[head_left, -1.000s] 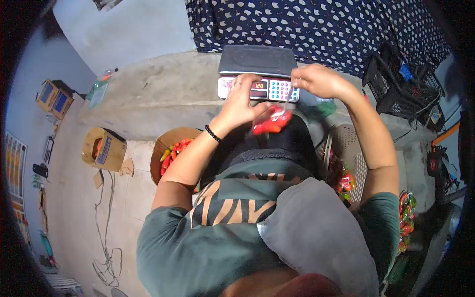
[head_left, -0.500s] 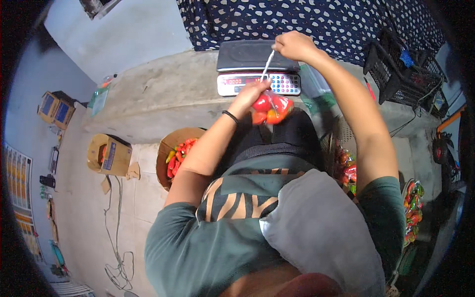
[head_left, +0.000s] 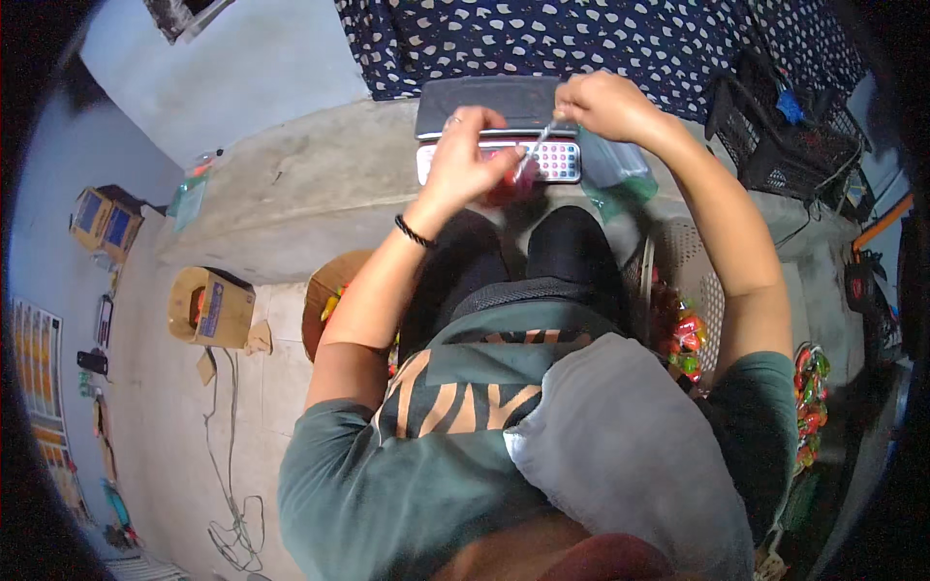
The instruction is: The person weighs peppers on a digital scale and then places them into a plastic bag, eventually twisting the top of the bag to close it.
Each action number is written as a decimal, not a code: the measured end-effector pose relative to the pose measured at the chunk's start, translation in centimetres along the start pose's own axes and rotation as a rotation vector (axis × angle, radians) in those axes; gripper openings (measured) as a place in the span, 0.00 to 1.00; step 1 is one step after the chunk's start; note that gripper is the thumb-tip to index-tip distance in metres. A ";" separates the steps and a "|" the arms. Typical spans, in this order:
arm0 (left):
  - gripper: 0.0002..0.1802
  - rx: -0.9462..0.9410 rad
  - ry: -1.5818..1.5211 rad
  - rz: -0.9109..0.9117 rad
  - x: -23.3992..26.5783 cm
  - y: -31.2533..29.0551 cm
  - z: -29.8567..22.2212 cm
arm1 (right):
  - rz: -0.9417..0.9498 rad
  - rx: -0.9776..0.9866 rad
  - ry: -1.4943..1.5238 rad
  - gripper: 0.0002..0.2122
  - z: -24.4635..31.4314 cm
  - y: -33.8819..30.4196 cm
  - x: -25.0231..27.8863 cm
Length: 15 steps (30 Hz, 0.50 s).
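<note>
A clear plastic bag of red peppers (head_left: 506,186) hangs in front of the digital scale (head_left: 484,105), smeared by motion. Its twisted neck runs up to my right hand (head_left: 612,108), whose fingers are pinched on the end. My left hand (head_left: 463,165) is open beside the neck, fingers spread and thumb close to the twist; whether the thumb touches it I cannot tell. That hand and the bag cover the scale's display, while the keypad shows between the two hands. Flat clear plastic bags (head_left: 620,174) lie on the ledge right of the scale.
The concrete ledge (head_left: 291,184) runs across in front of my knees. A round carton (head_left: 325,281) of peppers stands left of my legs, a perforated crate (head_left: 712,320) with bagged peppers to the right. Black crates (head_left: 775,145) sit at the far right. A cable (head_left: 231,455) lies on the floor.
My left hand has let go of the bag's neck, opened and moved up and left. My right hand has shifted slightly right and down. The bag has swung up toward the scale.
</note>
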State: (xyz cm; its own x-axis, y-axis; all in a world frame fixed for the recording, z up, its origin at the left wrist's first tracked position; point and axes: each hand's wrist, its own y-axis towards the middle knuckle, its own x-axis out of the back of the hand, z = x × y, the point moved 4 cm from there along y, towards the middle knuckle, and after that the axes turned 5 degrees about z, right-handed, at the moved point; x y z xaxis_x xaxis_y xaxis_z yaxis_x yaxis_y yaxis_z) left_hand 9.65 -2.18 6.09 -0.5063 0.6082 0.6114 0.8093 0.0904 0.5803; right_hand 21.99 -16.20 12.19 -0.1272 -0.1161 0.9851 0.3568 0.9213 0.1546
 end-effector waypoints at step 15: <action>0.18 0.440 -0.735 0.397 -11.2 -2.7 6.7 | 0.003 -0.119 -0.079 0.12 -0.5 1.0 -2.1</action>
State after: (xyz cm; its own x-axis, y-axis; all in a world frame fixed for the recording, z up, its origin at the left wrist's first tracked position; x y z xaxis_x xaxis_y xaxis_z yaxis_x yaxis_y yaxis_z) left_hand 15.10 -3.97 -5.89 0.0233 0.9897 0.1414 0.9979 -0.0315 0.0558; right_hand 23.07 -15.23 10.30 -0.1964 -0.0793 0.9773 0.4642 0.8704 0.1639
